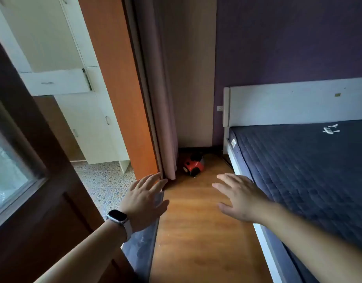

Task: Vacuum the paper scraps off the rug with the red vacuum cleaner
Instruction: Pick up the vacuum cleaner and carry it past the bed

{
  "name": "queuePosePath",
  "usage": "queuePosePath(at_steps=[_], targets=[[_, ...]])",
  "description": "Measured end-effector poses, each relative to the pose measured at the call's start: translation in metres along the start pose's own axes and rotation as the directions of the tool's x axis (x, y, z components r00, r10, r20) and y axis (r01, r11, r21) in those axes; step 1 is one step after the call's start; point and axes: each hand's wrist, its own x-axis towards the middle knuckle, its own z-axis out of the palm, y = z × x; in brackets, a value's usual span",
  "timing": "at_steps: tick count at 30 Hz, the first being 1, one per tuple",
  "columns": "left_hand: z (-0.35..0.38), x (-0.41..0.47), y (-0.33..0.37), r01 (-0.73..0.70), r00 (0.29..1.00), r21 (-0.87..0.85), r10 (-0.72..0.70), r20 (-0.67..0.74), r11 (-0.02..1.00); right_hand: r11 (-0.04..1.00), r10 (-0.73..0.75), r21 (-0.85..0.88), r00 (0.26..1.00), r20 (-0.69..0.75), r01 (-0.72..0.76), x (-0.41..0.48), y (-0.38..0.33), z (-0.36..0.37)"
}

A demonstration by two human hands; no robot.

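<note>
The red vacuum cleaner (193, 164) sits on the wooden floor in the far corner, between the curtain and the bed, partly in shadow. My left hand (145, 199), with a watch on its wrist, is stretched forward with fingers spread and holds nothing. My right hand (238, 196) reaches forward too, fingers straight and empty. Both hands hover well short of the vacuum cleaner. A few white paper scraps (331, 129) lie on the dark blue mattress at the right. No rug is in view.
A bed with a white headboard (298, 103) and dark blue mattress (310, 166) fills the right. A long curtain (161, 99) hangs left of the corner. Dark door (39, 201) and pebble floor (106, 180) lie left. A narrow wooden floor strip (198, 231) runs ahead.
</note>
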Motion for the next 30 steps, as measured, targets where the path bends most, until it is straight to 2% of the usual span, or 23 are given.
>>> queuePosePath(at_steps=[4,7,13,21,30], targets=[[0.014,0.058,0.016,0.042,0.998,-0.014,-0.041,0.052,0.999,1.000,-0.011,0.019,1.000,0.025,0.010,0.031,0.058,-0.002],[0.021,0.102,0.026,0.054,0.998,-0.003,-0.054,0.027,0.999,1.000,-0.023,-0.013,1.000,0.000,0.023,0.064,0.099,-0.006],[0.037,0.162,0.025,0.044,0.998,0.015,-0.044,0.041,0.999,0.999,-0.040,-0.035,0.998,0.040,0.041,0.113,0.140,0.000],[0.096,0.240,-0.025,0.043,0.995,-0.038,-0.039,0.093,0.998,1.000,-0.001,-0.017,0.995,0.097,0.003,0.201,0.172,0.025],[0.159,0.385,-0.114,-0.025,0.991,-0.117,0.039,0.125,0.993,0.983,0.183,-0.009,0.969,0.167,-0.184,0.322,0.210,0.042]])
